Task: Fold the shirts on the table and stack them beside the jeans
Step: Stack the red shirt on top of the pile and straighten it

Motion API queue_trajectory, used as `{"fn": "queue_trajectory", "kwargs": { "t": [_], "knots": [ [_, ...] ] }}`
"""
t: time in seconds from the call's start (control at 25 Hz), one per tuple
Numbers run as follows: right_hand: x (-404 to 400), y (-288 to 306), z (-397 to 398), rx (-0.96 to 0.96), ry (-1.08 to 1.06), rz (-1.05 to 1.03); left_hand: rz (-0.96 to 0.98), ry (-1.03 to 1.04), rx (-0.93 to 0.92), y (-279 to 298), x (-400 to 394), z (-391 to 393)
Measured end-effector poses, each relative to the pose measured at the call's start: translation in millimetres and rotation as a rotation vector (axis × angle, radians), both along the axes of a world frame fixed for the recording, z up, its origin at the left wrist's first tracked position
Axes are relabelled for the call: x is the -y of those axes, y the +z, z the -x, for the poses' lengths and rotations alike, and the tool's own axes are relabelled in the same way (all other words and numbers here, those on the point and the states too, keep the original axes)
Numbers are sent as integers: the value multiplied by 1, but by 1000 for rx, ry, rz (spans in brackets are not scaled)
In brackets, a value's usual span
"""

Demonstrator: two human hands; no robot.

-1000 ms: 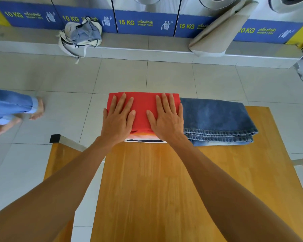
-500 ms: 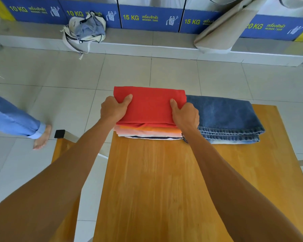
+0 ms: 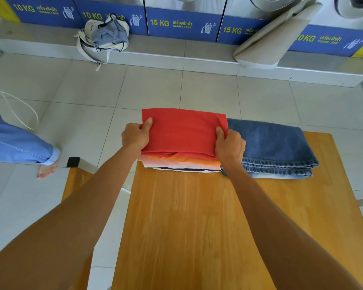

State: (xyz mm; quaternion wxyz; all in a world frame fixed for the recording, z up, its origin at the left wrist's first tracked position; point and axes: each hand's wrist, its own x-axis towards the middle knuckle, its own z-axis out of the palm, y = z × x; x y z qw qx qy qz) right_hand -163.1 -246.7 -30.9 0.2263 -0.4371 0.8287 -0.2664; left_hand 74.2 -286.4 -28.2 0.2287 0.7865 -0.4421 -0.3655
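Note:
A folded red shirt [image 3: 182, 130] tops a stack of folded shirts [image 3: 182, 164] at the far edge of the wooden table [image 3: 197, 227]; orange, pink and striped layers show beneath it. My left hand [image 3: 135, 137] grips the red shirt's left side, thumb on top. My right hand [image 3: 230, 146] grips its right side the same way. Folded blue jeans [image 3: 275, 147] lie directly right of the stack, touching it.
A wooden bench [image 3: 76, 181] stands left of the table. A person's leg in blue trousers with a bare foot [image 3: 46, 168] is on the tiled floor at left. A bag [image 3: 105, 36] and a tilted beige board [image 3: 277, 36] rest by the washing machines.
My hands went from lying flat on the red shirt to gripping its two sides. The person at left stepped forward.

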Motion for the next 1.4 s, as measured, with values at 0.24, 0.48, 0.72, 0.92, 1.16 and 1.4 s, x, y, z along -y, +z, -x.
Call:
{"fn": "queue_trajectory", "kwargs": {
  "t": [0.24, 0.48, 0.72, 0.92, 1.16, 1.4],
  "knots": [
    [7, 29, -12, -157, -17, 198, 327, -39, 300, 21, -3, 15],
    [21, 2, -51, -509, 709, 34, 415, -690, 644, -10, -25, 64],
    [15, -14, -36, -566, 617, -8, 429, -626, 790, -23, -31, 57],
    [13, -14, -38, -602, 626, -69, 407, -629, 826, -26, -32, 58],
    [12, -13, -39, -575, 606, -54, 367, -612, 753, -25, -28, 56],
    [12, -15, -40, -579, 580, -45, 281, -389, 653, -24, -25, 63]
  ]
}}
